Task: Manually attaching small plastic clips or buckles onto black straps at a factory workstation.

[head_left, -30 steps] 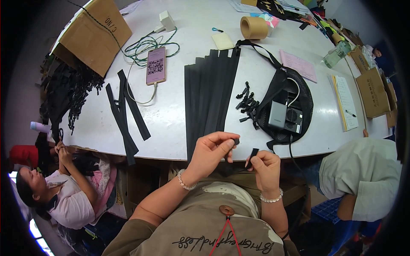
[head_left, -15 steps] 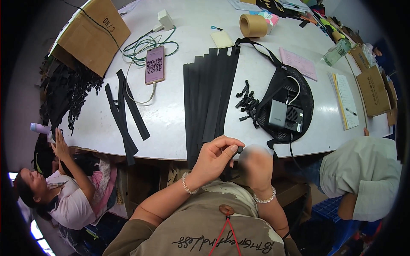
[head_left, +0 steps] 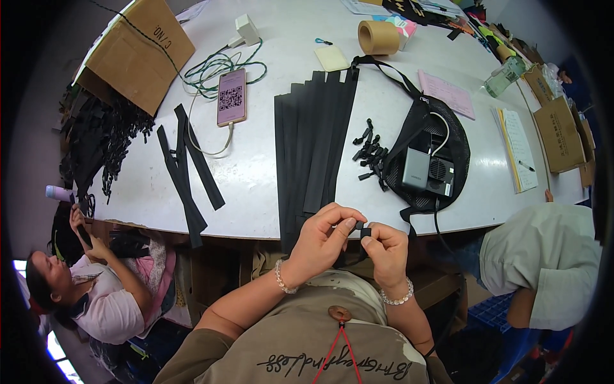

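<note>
At the table's near edge my left hand (head_left: 325,233) is closed, with thumb and index finger pinching a small black piece (head_left: 359,225); its exact kind is hard to make out. Just beside it, my right hand (head_left: 388,251) is closed on the end of a black strip (head_left: 365,233), whose rest is hidden under the fingers. The two held ends nearly meet. Long flat black strips (head_left: 313,141) lie side by side beyond my left hand. Beyond my right hand is a loose pile of small black pull-like pieces (head_left: 371,153).
A black mesh bag (head_left: 422,192) holding a grey power bank (head_left: 416,169) lies at right. Left are more black strips (head_left: 182,173), a charging phone (head_left: 231,99) and a cardboard box (head_left: 141,57). A tape roll (head_left: 378,38) stands far off. People sit left (head_left: 109,294) and right (head_left: 543,262).
My right hand was smeared by motion and now shows sharply, its strip end close to the piece in my left hand. The person at left has drawn their hands lower.
</note>
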